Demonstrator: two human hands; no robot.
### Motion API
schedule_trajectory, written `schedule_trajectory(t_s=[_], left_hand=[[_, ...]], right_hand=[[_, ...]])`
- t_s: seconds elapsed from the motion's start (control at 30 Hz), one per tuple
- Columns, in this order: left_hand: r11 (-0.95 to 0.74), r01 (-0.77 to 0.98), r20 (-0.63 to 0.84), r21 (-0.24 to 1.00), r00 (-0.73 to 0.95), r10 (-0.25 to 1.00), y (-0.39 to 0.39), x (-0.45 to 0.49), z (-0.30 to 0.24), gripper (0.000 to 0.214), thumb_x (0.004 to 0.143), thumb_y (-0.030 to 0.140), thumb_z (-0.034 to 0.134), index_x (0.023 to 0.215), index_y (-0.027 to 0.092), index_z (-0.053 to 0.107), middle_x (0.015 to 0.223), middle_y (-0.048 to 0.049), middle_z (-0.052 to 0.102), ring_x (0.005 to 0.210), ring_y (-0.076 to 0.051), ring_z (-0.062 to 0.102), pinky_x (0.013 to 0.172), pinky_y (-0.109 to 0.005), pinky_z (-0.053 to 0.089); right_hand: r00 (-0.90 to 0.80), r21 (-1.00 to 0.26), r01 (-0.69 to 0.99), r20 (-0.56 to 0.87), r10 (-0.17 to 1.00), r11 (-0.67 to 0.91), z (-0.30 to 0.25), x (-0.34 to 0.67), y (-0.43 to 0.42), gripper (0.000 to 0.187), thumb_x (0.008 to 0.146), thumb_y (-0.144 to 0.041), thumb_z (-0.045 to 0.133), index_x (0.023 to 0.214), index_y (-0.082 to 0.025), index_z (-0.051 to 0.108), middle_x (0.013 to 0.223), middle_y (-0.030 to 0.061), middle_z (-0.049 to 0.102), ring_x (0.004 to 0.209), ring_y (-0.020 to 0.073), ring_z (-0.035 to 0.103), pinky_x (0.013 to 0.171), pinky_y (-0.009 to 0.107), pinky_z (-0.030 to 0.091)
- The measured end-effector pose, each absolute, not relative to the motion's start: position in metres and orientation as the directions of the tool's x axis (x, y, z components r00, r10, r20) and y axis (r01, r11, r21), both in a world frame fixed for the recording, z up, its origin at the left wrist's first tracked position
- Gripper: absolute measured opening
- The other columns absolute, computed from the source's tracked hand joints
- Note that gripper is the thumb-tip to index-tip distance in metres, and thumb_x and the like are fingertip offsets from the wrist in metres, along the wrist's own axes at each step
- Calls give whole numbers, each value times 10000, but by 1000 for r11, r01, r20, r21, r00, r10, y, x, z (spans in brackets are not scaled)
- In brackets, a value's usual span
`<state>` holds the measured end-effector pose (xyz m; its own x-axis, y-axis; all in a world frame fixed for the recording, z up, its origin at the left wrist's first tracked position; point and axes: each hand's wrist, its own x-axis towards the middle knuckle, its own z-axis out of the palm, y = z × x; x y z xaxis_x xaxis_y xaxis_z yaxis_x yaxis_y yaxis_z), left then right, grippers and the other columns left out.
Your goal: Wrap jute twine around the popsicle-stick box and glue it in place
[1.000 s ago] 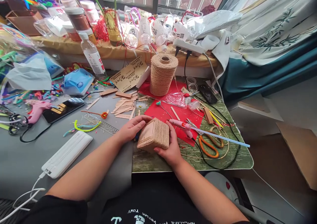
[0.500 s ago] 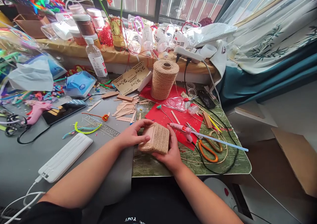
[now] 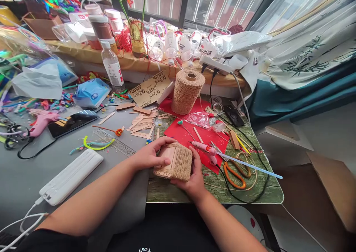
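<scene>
A small box wrapped in jute twine (image 3: 178, 163) rests on the green mat (image 3: 250, 194) near the table's front edge. My left hand (image 3: 148, 156) grips its bare wooden left end, thumb laid along the side. My right hand (image 3: 191, 176) cups its twine-covered right side from below. A big spool of jute twine (image 3: 187, 90) stands behind on red paper (image 3: 207, 137). A pink glue gun (image 3: 207, 149) with a long clear glue stick (image 3: 250, 164) lies just right of my hands.
Orange scissors (image 3: 233, 172) and black cable lie on the mat's right part. Loose wooden sticks (image 3: 140, 124), a phone (image 3: 72, 121), a second pink glue gun (image 3: 41, 120), a white power strip (image 3: 71, 176) and a water bottle (image 3: 111, 64) crowd the grey table to the left.
Both hands have turned the wrapped box a little, so its bare wooden end faces more towards me. The left thumb has slid onto that end. The view has shifted slightly.
</scene>
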<state>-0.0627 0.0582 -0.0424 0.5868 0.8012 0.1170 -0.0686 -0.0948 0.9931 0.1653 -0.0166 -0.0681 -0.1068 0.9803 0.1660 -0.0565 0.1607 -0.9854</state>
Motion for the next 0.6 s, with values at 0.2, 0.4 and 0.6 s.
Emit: schedule_trajectory(t_s=[0.2, 0.4, 0.6], left_hand=[[54, -270, 93, 961, 503, 859, 58, -55, -47, 824, 895, 842, 469, 1374, 188, 623, 1378, -172, 653, 1292, -358, 604, 1080, -487, 477], [-92, -123, 105, 988, 102, 989, 65, -58, -46, 376, 971, 540, 651, 1018, 176, 730, 977, -82, 760, 920, -207, 685, 907, -359, 528], [-198, -228, 186, 953, -77, 980, 73, -65, -46, 534, 1011, 595, 540, 647, 209, 484, 633, -6, 595, 677, -165, 587, 749, -329, 506]], right_hand=[[-47, -970, -121, 218, 975, 211, -69, 166, -15, 1196, 556, -634, 970, 1500, -266, 334, 1535, 186, 466, 1435, 382, 491, 1197, 550, 417], [-74, -973, -86, 223, 972, 216, -69, 165, -13, 1183, 579, -658, 948, 1500, -261, 320, 1522, 189, 479, 1424, 367, 503, 1198, 535, 413], [-99, -969, -109, 234, 967, 223, -68, 164, -15, 1186, 581, -630, 959, 1511, -263, 322, 1524, 189, 490, 1423, 359, 515, 1186, 519, 432]])
